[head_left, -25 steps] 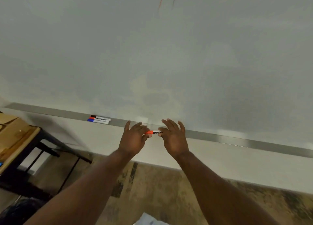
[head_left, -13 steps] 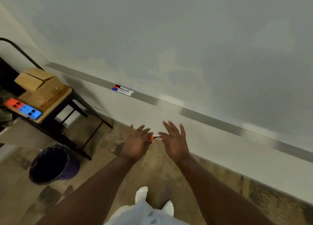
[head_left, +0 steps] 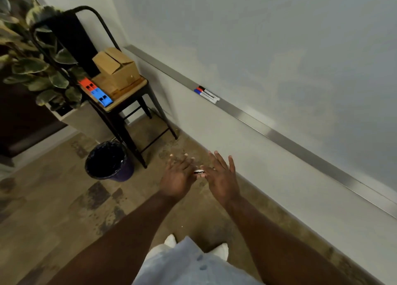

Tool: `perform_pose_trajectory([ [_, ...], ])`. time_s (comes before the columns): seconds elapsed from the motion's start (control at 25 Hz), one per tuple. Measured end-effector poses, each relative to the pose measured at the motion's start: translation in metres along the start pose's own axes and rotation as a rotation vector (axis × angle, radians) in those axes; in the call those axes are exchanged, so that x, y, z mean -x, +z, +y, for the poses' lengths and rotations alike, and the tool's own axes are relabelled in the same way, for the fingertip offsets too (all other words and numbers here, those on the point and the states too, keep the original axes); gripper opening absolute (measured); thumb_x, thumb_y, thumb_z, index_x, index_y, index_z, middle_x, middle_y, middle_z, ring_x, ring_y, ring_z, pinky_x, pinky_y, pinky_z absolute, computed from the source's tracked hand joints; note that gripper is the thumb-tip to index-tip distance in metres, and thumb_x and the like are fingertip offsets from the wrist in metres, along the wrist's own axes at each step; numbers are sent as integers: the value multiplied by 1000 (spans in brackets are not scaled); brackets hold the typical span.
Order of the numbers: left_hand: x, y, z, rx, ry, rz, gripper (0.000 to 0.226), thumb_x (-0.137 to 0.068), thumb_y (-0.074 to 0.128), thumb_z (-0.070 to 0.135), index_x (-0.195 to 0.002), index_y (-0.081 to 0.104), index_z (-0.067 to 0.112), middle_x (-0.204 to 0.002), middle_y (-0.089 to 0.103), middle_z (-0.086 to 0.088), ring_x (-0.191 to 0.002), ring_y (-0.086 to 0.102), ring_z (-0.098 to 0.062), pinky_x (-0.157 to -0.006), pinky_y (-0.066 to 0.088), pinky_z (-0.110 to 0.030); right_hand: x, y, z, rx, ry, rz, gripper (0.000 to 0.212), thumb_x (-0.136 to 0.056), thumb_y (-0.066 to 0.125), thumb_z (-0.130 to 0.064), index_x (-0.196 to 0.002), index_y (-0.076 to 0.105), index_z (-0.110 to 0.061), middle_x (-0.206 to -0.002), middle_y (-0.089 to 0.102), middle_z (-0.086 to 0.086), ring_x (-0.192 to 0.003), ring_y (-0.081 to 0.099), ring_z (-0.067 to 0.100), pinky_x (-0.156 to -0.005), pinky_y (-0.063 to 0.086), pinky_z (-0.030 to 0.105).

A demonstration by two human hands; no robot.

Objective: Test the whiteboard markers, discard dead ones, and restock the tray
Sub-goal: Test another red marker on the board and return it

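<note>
Between my hands I hold one whiteboard marker [head_left: 199,172]; only a short white stretch with black print shows, its ends hidden by my fingers. My left hand [head_left: 177,178] pinches one end and my right hand [head_left: 222,178] pinches the other, the remaining fingers spread out. Both hands are low over the floor, below the metal tray [head_left: 279,135] under the whiteboard [head_left: 279,48]. Three markers [head_left: 207,94] with black, red and blue caps lie side by side on the tray, up and to the left of my hands.
A black-lined bin [head_left: 107,162] stands on the floor left of my hands. Behind it, a black stool [head_left: 129,104] carries cardboard boxes [head_left: 116,70] and a red and a blue marker box [head_left: 95,91]. A potted plant [head_left: 32,59] fills the far left.
My hands have come down from the tray with the marker still between them. The view has swung left and down, bringing the stool, the bin and the plant into sight.
</note>
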State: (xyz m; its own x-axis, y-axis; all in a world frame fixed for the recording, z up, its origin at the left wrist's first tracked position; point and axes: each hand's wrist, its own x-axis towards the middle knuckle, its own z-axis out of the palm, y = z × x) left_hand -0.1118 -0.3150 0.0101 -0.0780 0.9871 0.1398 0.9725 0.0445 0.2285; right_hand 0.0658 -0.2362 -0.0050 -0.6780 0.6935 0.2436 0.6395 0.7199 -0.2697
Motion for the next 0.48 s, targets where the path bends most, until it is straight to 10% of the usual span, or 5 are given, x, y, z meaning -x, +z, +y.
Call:
perform_pose_trajectory([
  [0.2, 20, -4, -34, 32, -55, 83, 41, -88, 43, 48, -106, 73, 25, -129, 65, 1, -129, 53, -24, -113, 18, -50, -14, 15, -36, -117, -6, 52, 54, -100, 28, -50, -118, 72, -25, -153, 47, 5, -147, 34, 24, -120, 10, 53],
  [0.48, 52, -22, -114, 23, -134, 84, 24, -88, 65, 40, -108, 72, 28, -134, 61, 4, -134, 45, -20, -115, 19, -53, -50, 47, -111, -111, -35, 25, 41, -98, 37, -36, -118, 71, -27, -151, 49, 3, -146, 34, 22, -120, 13, 53],
])
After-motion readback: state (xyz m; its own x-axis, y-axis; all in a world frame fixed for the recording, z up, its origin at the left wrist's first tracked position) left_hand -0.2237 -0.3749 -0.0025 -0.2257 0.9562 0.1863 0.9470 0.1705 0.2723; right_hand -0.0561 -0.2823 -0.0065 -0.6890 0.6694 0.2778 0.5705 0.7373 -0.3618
